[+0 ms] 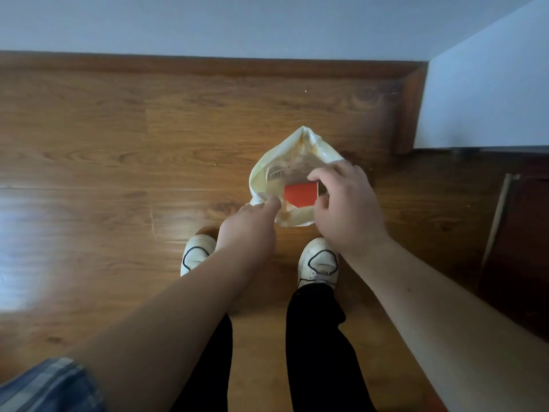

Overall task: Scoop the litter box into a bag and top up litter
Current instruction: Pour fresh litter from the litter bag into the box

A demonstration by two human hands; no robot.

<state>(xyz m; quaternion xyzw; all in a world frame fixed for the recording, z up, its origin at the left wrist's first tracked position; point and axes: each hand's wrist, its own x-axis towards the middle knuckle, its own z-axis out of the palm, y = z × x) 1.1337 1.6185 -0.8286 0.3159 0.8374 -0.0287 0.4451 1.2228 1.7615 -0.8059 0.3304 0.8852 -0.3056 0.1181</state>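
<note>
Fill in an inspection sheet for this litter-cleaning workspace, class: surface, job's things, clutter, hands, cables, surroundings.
Surface: glossy wooden floor, glare at left.
Job's things: plastic bag open on the floor, red item inside; litter box, scoop, litter not seen.
Clutter: one white speck on the floor.
Hands: left hand pinches the bag's near rim; right hand grips its right rim.
Cables: nothing seen.
Surroundings: white wall, wooden skirting, person's white shoes.

Left grip [252, 224] pinching, right grip [347, 209] apparently curled
</note>
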